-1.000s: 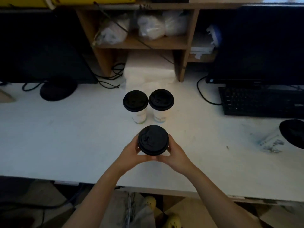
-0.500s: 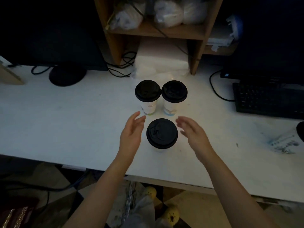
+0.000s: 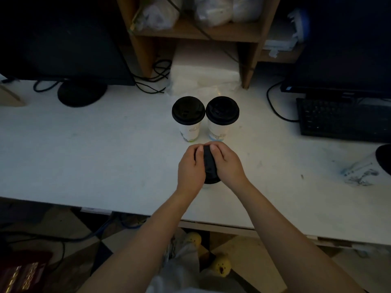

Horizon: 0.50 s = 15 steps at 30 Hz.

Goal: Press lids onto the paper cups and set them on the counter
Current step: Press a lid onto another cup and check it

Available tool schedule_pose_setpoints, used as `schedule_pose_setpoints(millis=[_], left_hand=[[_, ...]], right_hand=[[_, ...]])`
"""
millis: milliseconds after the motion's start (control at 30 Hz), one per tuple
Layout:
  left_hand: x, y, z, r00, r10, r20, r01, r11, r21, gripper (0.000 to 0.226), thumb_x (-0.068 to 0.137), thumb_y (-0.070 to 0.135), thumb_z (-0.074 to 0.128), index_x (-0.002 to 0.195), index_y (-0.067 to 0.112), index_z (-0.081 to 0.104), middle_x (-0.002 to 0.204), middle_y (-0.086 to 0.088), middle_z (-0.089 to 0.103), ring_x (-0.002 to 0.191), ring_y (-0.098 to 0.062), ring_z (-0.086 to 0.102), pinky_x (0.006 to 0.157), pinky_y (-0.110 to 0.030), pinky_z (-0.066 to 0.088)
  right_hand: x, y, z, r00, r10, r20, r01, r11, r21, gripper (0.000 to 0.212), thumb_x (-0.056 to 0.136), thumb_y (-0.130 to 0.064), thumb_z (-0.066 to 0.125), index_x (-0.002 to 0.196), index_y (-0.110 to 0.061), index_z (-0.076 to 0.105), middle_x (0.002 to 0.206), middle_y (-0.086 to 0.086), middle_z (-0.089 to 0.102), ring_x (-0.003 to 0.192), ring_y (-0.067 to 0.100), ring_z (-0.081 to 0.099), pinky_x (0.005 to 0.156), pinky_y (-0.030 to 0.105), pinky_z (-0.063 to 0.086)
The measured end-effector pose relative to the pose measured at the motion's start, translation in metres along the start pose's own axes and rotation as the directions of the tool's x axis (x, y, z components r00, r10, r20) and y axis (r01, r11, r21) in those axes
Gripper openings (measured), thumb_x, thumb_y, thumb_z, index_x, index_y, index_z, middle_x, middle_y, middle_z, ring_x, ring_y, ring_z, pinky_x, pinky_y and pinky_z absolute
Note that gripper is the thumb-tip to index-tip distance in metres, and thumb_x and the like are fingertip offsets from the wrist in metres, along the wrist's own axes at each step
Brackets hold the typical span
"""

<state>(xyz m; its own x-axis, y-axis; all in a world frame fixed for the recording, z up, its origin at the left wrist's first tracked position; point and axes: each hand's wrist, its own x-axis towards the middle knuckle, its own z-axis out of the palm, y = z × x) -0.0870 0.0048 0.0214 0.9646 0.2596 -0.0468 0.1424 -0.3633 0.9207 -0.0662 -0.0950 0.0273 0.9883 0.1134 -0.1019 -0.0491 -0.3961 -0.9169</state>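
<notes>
Two white paper cups with black lids stand side by side on the white counter (image 3: 101,157), the left cup (image 3: 188,112) and the right cup (image 3: 222,111). Just in front of them stands a third cup whose black lid (image 3: 209,167) shows only as a strip between my hands. My left hand (image 3: 189,170) and my right hand (image 3: 228,163) lie over that lid from either side, fingers curled round its rim, thumbs on top. The cup body below is almost wholly hidden.
A black keyboard (image 3: 342,120) and a monitor sit at the right, a monitor stand (image 3: 81,94) and cables at the left. A wooden shelf (image 3: 194,32) with bags rises behind the cups. A printed cup (image 3: 361,172) lies at the far right edge.
Half a second ago both hands hovered apart beside the near cup. They have closed in over its lid and now cover it. The camera has tilted further down.
</notes>
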Motion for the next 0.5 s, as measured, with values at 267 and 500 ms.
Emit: schedule_pose_setpoints(millis=[267,500], left_hand=[[0.027,0.010,-0.007,0.944,-0.057,0.324,0.015,0.991,0.130,0.042,0.096,0.049,0.033,0.117,0.021,0.056,0.101,0.005,0.060,0.092,-0.009,0.053,0.073,-0.021,0.039],[0.038,0.028,-0.008,0.969,0.168,0.182,-0.213,0.941,0.265,0.040,0.098,0.040,0.038,0.086,0.010,0.062,0.081,-0.006,0.067,0.076,-0.020,0.060,0.069,-0.034,0.049]], right_hand=[[-0.028,0.005,-0.011,0.983,0.122,-0.137,-0.126,0.992,-0.015,0.019,0.101,-0.027,0.030,0.104,-0.021,0.048,0.091,-0.007,0.053,0.077,-0.004,0.050,0.057,0.009,0.036],[-0.049,0.008,-0.018,0.940,0.220,-0.259,-0.226,0.974,0.006,0.013,0.097,-0.021,0.037,0.103,-0.016,0.046,0.094,0.000,0.052,0.073,0.003,0.049,0.057,0.018,0.038]])
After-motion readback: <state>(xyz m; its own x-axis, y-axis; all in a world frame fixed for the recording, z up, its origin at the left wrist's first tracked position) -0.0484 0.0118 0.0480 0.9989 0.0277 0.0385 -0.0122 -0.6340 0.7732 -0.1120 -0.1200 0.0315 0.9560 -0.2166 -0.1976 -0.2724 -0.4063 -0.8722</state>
